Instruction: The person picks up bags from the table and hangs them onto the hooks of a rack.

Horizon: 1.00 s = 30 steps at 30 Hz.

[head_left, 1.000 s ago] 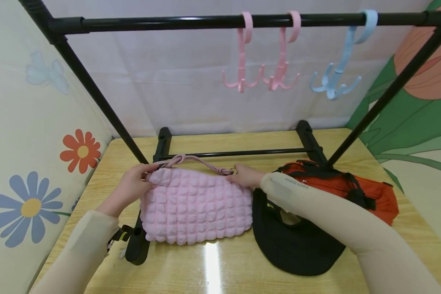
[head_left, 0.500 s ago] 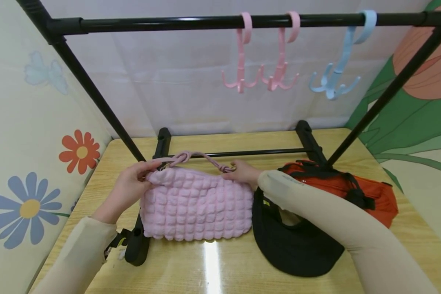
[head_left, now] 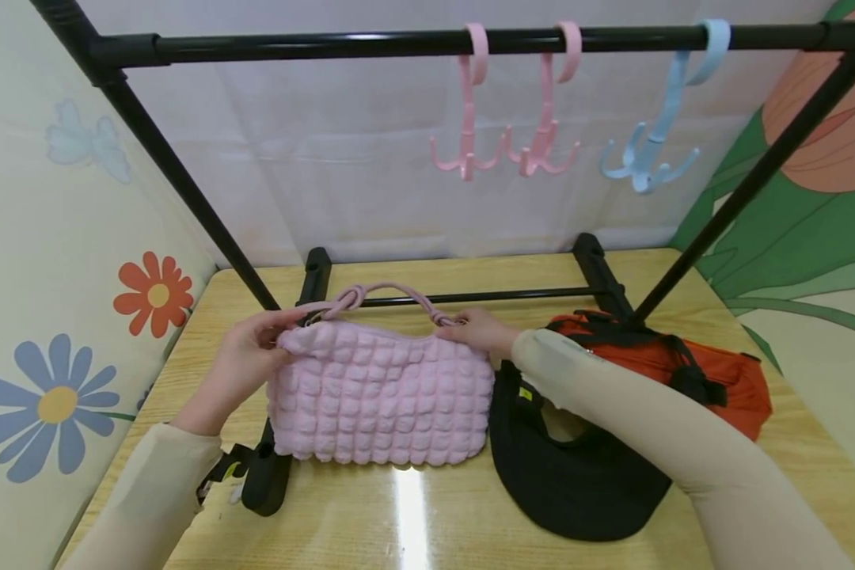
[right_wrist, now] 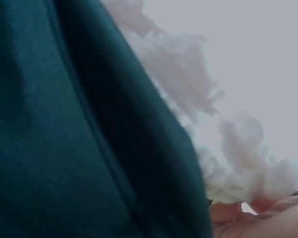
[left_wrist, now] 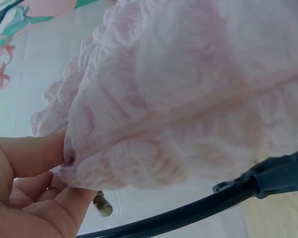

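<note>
A pink puffy handbag (head_left: 385,396) stands upright on the table between both hands, its knotted strap (head_left: 399,291) arching above the top edge. My left hand (head_left: 245,356) pinches the bag's upper left corner; in the left wrist view, the thumb and fingers of the left hand (left_wrist: 35,183) close on the end of the seam. At the upper right corner my right hand (head_left: 483,332) grips the bag by the strap end. A dark fabric surface covers much of the right wrist view, leaving only part of the right hand (right_wrist: 263,218) and the blurred bag (right_wrist: 179,74) visible.
Two pink hooks (head_left: 466,111) and a blue hook (head_left: 651,119) hang from the black rack's top bar (head_left: 313,45). Right of the handbag lie a black visor-like hat (head_left: 577,483) and an orange-red bag (head_left: 727,372), partly behind the right sleeve. A rack foot (head_left: 267,475) is at left.
The handbag's top and strap have risen slightly, and the strap arches higher. Both hands keep their hold on the corners, and the right hand has shifted a little up and right.
</note>
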Each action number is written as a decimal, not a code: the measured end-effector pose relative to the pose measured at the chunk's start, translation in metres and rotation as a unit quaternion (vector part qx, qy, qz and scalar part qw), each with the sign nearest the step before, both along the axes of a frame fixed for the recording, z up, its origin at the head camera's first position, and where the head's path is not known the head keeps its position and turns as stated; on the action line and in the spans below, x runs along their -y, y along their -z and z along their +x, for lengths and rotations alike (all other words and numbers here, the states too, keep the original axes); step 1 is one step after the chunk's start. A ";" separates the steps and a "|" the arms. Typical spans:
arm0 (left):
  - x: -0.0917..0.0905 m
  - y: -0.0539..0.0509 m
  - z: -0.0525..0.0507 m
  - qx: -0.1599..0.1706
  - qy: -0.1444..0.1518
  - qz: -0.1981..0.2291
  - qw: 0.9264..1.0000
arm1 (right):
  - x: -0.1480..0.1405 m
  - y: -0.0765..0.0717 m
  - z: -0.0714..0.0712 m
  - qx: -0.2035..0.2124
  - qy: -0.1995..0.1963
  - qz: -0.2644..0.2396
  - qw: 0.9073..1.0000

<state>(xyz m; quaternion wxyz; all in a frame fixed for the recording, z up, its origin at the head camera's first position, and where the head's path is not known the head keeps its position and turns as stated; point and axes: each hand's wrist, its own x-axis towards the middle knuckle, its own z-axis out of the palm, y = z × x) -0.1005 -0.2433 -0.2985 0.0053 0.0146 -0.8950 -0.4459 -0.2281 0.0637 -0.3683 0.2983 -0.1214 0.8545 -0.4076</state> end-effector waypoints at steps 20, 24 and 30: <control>0.010 -0.011 0.004 -0.004 -0.043 0.020 0.999 | -0.009 -0.024 0.022 -0.078 0.059 -0.128 0.987; 0.012 -0.012 0.004 -0.002 -0.054 0.026 0.998 | -0.007 -0.037 0.030 -0.118 0.084 -0.167 0.975; 0.013 -0.015 0.004 -0.012 -0.056 0.026 0.998 | -0.008 -0.059 0.038 -0.159 0.101 -0.211 0.959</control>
